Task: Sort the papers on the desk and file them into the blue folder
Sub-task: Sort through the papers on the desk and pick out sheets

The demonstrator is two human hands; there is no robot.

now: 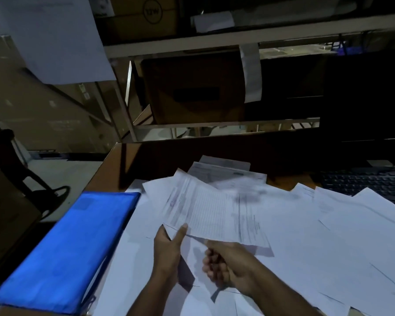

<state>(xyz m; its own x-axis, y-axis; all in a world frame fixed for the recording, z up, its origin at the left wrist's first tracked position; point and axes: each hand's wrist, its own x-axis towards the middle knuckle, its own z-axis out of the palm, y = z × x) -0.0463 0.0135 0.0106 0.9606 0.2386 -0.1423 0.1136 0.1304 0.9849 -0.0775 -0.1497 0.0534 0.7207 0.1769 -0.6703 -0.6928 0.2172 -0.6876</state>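
Metal shelving (214, 41) fills the frame from 10 to 2 o'clock, dim, with cardboard boxes (192, 92) on its levels and a white sheet (53, 35) hanging at 11.

Your desk (146, 156), brown-topped, takes the lower half. Its far edge runs across the middle of the view.

Loose papers (328, 236) cover most of the desktop, overlapping, from 6 round to 3 o'clock. More lie fanned at centre; print on them is too blurred to read.

The blue folder (66, 247) lies closed and flat at 8 o'clock, on the desk's left edge, with its right side against the paper spread. A few sheets lie partly under that edge.

A black keyboard (363, 182) sits at 3 o'clock, beyond the papers, with the foot of a dark monitor (363, 99) behind it.

A dark chair (14, 169) stands off the desk at 9 o'clock.

Your left hand (167, 249), just below centre, pinches the near corner of a printed sheet (214, 210), thumb on top; the sheet is lifted and tilts away toward 12.

Your right hand (226, 263), just beside the left at 5 o'clock, has its fingers curled inward over the papers. Motion blur hides whether they grip anything; you cannot tell from this view.
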